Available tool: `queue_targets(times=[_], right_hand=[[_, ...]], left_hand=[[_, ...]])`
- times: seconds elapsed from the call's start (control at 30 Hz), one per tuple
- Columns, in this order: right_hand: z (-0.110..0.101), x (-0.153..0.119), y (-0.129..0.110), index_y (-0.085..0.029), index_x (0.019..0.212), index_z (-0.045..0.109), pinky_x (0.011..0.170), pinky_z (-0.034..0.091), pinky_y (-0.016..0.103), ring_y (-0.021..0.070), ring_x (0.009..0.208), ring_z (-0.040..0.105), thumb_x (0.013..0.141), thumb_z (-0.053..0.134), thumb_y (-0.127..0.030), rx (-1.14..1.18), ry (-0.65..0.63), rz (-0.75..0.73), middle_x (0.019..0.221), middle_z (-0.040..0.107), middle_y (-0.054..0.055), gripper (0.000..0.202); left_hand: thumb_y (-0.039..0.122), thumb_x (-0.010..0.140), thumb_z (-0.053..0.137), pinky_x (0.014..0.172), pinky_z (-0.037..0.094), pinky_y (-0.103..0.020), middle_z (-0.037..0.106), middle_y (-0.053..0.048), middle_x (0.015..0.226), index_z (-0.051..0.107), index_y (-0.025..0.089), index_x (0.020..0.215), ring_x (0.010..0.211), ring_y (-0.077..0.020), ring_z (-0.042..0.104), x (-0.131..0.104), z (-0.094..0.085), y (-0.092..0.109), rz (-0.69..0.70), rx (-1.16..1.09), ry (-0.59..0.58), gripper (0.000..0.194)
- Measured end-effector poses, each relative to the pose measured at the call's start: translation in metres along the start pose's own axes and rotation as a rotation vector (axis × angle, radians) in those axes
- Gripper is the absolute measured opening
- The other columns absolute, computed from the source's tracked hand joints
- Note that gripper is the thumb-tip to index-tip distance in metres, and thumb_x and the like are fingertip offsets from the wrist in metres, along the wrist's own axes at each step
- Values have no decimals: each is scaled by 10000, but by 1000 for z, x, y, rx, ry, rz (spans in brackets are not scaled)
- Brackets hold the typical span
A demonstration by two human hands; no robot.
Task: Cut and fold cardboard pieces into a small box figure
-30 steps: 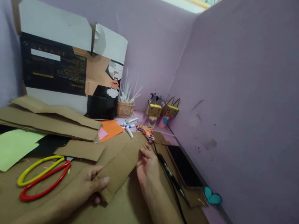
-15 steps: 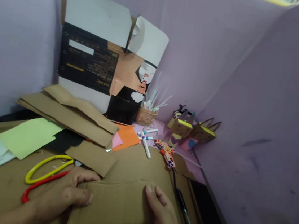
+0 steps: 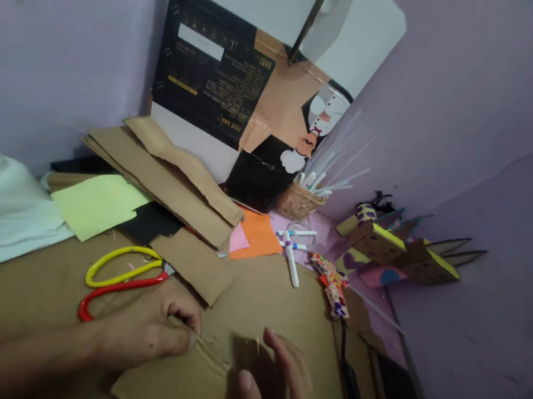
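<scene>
Left fingers (image 3: 182, 339) pinch cardboard (image 3: 175, 386) (brown worktop (image 3: 15, 308), lilac walls (image 3: 79, 60)).

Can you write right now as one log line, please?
left hand: pinching cardboard piece | right hand: open beside it | red-and-yellow-handled scissors: lying near left hand

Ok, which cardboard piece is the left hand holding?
The bottom-centre panel: the left hand pinches its far edge. The stacked strips and short piece by the scissors lie untouched, farther back.
</scene>
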State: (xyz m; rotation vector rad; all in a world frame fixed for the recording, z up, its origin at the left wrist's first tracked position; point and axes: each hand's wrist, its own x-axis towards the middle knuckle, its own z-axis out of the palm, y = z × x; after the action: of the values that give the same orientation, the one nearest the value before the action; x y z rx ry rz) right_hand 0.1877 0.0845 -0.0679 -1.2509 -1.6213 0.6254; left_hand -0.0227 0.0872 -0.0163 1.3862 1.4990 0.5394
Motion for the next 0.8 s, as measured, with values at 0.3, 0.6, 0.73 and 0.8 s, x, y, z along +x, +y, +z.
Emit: queue_targets(times=[0.3,0.6,0.73,0.8], right_hand=[[1,4,-7,-237,774,655,614,401,291,169,648,550,746,589,-154,-70,-281,-324,663,651,2,109],[-22,22,-9,-189,575,474,563,353,242,127,561,472,857,422,-285,2,-145,10,571,461,-24,303],[-20,23,-20,-190,782,625,624,403,255,160,716,560,847,444,-311,112,-378,-4,740,600,32,227],[-15,22,-24,-191,890,644,665,411,270,173,766,571,808,515,-324,107,-482,-16,804,627,50,202]], left_hand=[[252,580,485,594,347,-202,529,41,590,601,176,587,656,-136,488,-3,5,5,33,23,-64,138],[253,560,457,543,321,-217,471,35,553,547,163,554,614,-136,445,4,7,-5,12,-66,-103,128],[250,577,439,566,321,-224,466,40,540,536,166,546,601,-132,436,7,8,-6,74,-18,-118,133],[262,583,437,578,322,-227,456,41,544,530,169,552,603,-133,427,7,7,-3,71,-4,-145,135]])
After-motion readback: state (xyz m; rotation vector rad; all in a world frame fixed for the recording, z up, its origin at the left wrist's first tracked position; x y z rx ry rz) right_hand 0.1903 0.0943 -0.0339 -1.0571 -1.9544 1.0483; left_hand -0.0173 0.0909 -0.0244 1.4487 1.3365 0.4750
